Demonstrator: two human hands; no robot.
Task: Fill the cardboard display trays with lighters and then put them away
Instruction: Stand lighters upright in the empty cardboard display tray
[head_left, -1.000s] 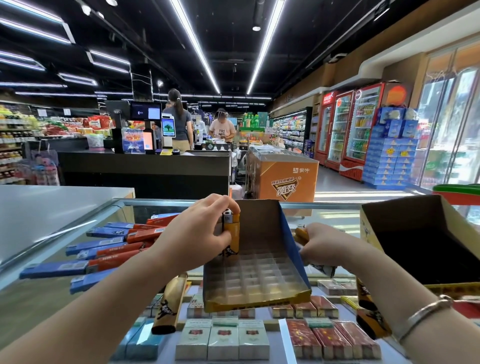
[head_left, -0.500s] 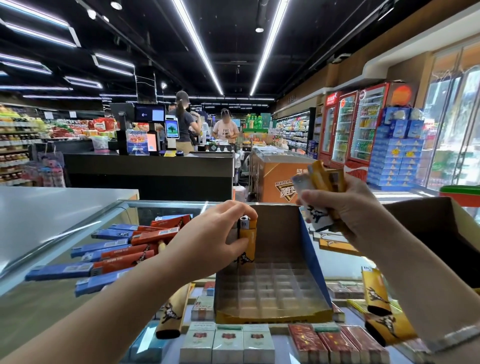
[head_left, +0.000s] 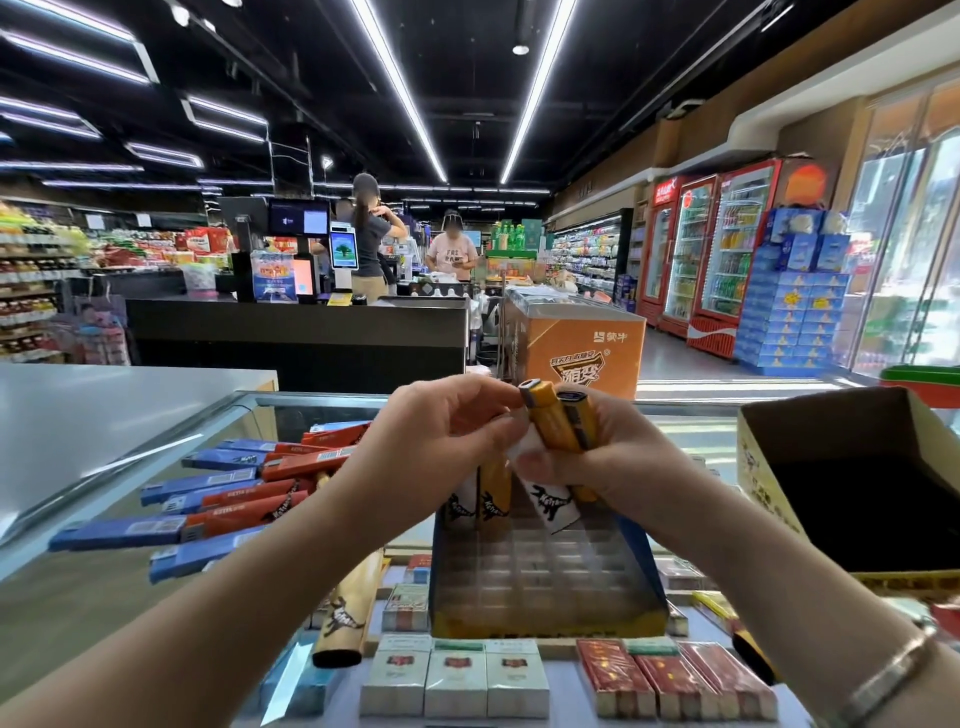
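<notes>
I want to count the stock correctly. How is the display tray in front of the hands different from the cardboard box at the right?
The display tray has a grid of small slots, and two lighters stand in its back row; the cardboard box shows only a dark, undivided inside. The tray has a blue side wall; the box is plain brown outside. Both are open on top and rest on the glass counter.

I see tray (head_left: 545, 587) on glass counter (head_left: 156, 467), centre. Two lighters (head_left: 480, 499) upright in tray's back row. My hands meet above tray, left hand (head_left: 441, 441) touching lighter bundle (head_left: 558, 426) held in right hand (head_left: 608, 457). Loose lighter pile (head_left: 218, 493) left of tray; open box (head_left: 857, 493) right.
</notes>
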